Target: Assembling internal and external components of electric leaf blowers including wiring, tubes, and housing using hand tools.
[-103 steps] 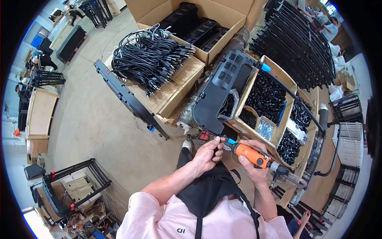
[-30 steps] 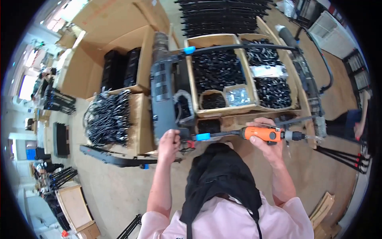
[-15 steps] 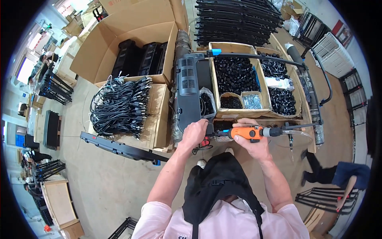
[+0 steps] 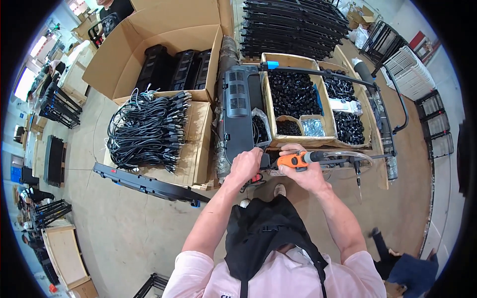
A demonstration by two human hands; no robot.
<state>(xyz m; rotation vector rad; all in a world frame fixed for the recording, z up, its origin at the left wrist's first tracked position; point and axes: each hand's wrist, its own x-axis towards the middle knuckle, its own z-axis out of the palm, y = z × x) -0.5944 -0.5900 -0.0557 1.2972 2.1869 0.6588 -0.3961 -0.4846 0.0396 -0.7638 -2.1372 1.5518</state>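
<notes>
My right hand (image 4: 305, 169) is wrapped round an orange power screwdriver (image 4: 292, 161) with a black rear end and a clear hose. Its front end points left, toward the near end of a long black plastic housing (image 4: 237, 131) with vent slots. Whether the tip touches anything is hidden. Closed at that same near end, my left hand (image 4: 244, 166) grips the housing's edge; its fingertips are partly hidden. From the housing a black tubular frame (image 4: 323, 71) with a blue end piece reaches right, over the parts boxes.
Beyond my hands, a divided box (image 4: 267, 94) holds black caps and screws. At left are bundled black cables (image 4: 146, 131) on cardboard, an open carton (image 4: 112, 69) with black housings, and a long black cover (image 4: 144, 185). A co-worker (image 4: 412, 273) is at lower right.
My right hand has brought the screwdriver left, closer to my left hand. My left hand shifted slightly right. The co-worker at right moved nearer, and another person appears behind the carton.
</notes>
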